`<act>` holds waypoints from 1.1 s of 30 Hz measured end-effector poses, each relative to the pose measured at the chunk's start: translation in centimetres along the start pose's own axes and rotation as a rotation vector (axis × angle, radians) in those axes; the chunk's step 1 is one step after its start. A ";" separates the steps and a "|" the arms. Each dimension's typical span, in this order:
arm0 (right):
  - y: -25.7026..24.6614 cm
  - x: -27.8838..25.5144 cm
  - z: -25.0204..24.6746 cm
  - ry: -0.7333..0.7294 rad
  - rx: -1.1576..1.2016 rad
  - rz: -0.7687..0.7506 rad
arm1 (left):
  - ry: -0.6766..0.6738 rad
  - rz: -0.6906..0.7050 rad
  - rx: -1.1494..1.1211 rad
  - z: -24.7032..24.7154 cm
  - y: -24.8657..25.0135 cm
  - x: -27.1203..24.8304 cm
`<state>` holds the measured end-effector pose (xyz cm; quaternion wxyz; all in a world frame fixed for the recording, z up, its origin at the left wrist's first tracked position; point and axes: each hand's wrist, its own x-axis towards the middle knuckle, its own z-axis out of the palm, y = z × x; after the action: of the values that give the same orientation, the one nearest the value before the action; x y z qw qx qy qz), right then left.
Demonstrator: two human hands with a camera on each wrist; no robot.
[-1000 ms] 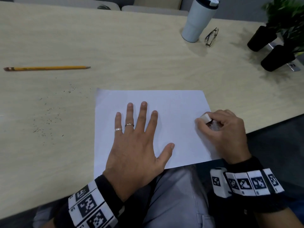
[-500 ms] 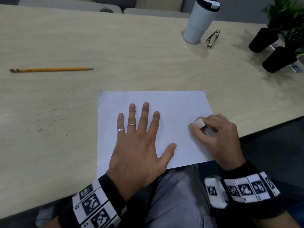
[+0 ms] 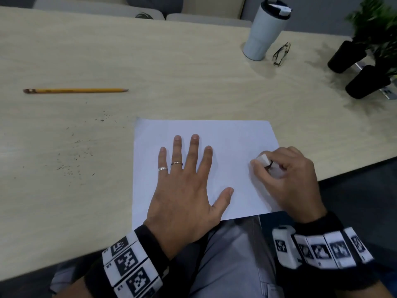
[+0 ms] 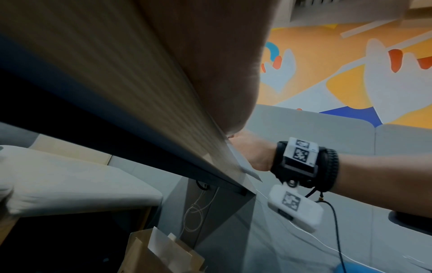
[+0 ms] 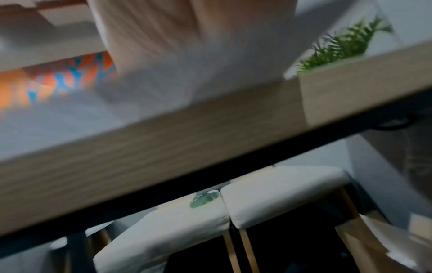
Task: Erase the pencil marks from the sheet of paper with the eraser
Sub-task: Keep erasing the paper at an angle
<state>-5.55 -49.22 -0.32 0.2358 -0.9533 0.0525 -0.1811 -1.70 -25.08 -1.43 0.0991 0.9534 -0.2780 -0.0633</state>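
Observation:
A white sheet of paper lies at the near edge of the light wooden table, its near edge hanging a little over the table edge. My left hand lies flat on the sheet with fingers spread, pressing it down. My right hand pinches a white eraser between thumb and fingers at the sheet's right side, the eraser's tip on the paper. No pencil marks show on the visible paper. The right wrist view is blurred; the left wrist view shows the table edge and my right wrist.
A yellow pencil lies far left on the table, with eraser crumbs scattered below it. A white tumbler and folded glasses stand at the back. Two black plant pots sit at the right edge.
My right hand with the eraser slid left across the sheet's right side, then back slightly to the right. The left hand stays flat on the paper.

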 end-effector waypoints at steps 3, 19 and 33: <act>0.0 -0.9 0.4 -0.003 -0.041 -0.009 | -0.006 0.011 0.014 0.1 0.0 0.1; 2.8 1.6 -0.2 0.068 0.210 0.206 | -0.011 0.015 0.017 -0.1 0.0 -0.1; 2.8 -0.8 -3.7 -0.019 0.242 0.154 | -0.047 -0.050 -0.001 -0.4 0.5 0.0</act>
<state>-7.68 -53.15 1.20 0.3625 -0.9128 0.1010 -0.1585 -1.90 -25.40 -0.93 0.0913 0.9582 -0.2565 -0.0881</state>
